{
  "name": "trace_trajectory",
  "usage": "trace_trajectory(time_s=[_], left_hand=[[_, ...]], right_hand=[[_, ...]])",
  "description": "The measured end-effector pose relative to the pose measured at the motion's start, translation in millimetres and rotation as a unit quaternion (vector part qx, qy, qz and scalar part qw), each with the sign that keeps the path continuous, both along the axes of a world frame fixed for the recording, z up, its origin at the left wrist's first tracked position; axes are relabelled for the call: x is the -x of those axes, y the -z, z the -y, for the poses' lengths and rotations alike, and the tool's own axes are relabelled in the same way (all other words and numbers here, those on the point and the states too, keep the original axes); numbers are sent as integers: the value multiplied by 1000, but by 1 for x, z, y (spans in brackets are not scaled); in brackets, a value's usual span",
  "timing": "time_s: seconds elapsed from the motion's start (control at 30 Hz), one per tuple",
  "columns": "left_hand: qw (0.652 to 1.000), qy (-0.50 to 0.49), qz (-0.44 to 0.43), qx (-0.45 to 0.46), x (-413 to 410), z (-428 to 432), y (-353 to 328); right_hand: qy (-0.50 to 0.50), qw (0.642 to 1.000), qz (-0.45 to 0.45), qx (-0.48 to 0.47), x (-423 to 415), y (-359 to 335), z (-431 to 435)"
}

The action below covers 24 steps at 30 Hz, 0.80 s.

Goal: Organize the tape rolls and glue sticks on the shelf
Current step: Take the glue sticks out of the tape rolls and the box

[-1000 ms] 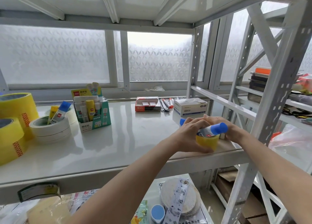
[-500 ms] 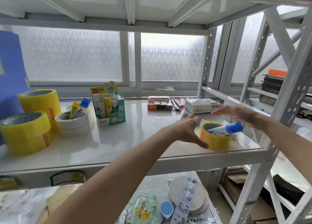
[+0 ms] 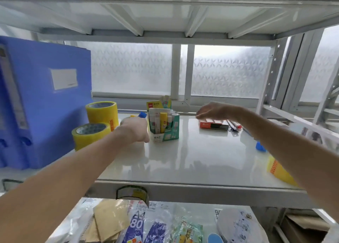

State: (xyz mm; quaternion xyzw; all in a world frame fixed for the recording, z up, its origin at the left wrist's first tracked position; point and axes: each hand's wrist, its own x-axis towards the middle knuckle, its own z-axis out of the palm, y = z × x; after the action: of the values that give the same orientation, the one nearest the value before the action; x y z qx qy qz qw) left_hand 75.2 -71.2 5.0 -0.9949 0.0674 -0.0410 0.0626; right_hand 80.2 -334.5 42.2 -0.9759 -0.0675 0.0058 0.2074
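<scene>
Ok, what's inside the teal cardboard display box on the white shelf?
Upright glue sticks: one yellow tube among white ones. The front wall of the teal cardboard display box covers their lower ends, so anything beneath stays hidden.

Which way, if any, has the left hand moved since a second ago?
Yes. The left hand went left: from right of the glue box to just left of it.

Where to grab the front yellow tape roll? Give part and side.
Probably from above: the front roll lies flat, hole up. Pinch its near wall, thumb outside, fingers in the core. The blue box and rear roll crowd its left and back.
</scene>
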Motion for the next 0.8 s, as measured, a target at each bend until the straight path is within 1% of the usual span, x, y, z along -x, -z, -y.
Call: trace_trajectory(time_s=[0.07,0.13,0.27,0.33,0.43,0.53,0.73,0.8], left_hand=[[999,-29,17,-25,-4,-16,6],[998,-41,23,-34,-10,-26,15],[998,-23,25,-54,-18,-34,24],[997,-23,8,-69,-21,-34,25],[997,-23,-27,-67,-29,-32,28],[998,-22,-56,-33,-34,-30,31],[999,-11,-52,11,-39,-27,34],[998,-4,-49,31,-41,-20,34]], right_hand=[[-20,999,19,26,-22,6,-35],[-27,996,33,72,-40,15,-63],[-14,988,48,145,-66,29,-90],[-3,987,47,155,-73,33,-95],[7,992,43,121,-80,36,-98],[6,997,31,74,-82,41,-97],[-4,998,-64,-13,-80,38,-93],[-3,997,-67,-35,-76,32,-79]])
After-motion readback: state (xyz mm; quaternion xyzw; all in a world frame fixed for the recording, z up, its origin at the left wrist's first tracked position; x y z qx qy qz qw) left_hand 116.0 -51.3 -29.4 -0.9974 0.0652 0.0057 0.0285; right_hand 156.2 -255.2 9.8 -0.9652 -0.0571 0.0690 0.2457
